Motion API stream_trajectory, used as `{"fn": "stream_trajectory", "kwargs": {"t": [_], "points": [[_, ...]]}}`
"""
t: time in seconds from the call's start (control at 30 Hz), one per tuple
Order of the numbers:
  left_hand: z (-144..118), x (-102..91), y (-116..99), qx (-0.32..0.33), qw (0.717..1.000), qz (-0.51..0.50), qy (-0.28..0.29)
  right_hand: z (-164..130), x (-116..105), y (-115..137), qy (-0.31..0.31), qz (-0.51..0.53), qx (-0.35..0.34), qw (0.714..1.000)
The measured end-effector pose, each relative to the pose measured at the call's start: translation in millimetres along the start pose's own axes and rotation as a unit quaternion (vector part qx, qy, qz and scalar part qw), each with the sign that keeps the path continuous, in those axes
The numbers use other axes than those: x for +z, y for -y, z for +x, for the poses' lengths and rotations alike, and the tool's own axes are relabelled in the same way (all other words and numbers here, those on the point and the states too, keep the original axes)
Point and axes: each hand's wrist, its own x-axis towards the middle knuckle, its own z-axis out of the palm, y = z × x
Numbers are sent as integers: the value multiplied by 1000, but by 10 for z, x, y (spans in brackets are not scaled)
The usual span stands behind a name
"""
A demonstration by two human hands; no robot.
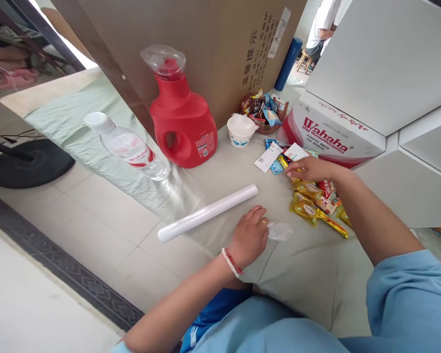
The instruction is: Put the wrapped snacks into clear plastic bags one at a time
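- Clear plastic sheet [191, 191] covers the tiled floor in front of me, and everything lies on it.
- Far left, a water bottle [128, 147] lies on its side; its red and white label looks like Wahaha, though too small to be sure.
- Next to it stands a red detergent jug [182, 122] with a clear cap; its small label is unreadable.
- Behind the jug leans a big cardboard box [220, 44] printed with Chinese characters.
- A white roll of film [208, 213] lies loose, near my left hand.
- My left hand [250, 238], beaded bracelet at the wrist, rests with fingers curled, pressing on a small crumpled clear bag [281, 230]. The bag looks empty, so I judge the packing hardly begun.
- Beyond, a white paper cup [240, 130] and a bowl of wrapped sweets [264, 115].
- My right hand [310, 169] reaches with fingers together over the heap of snack packets [316, 201], yellow and red, pinching one at its top edge. Most remain unbagged.
- Right, a carton reading "Wahaha" [327, 135] in red, beneath white shelves.
- Far back, another person sits on a stool.
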Motion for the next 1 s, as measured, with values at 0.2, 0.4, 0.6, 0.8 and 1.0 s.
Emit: {"fn": "stream_trajectory", "kwargs": {"t": [0.2, 0.4, 0.6, 0.8, 1.0], "points": [[-314, 32, 254, -43, 998, -7, -35, 1177, -331, 283, -264, -110, 98, 953], [-246, 60, 223, -57, 998, 10, -13, 1712, -159, 315, -270, -105, 167, 943], [-275, 54, 232, -60, 998, -4, -18, 1421, 87, 481, -232, -138, 110, 957], [-266, 43, 230, -58, 997, -18, -44, 929, 434, 637, -259, -114, 89, 955], [-260, 36, 241, -35, 998, 14, -40, 492, 581, 676, -279, -33, -11, 960]]}}
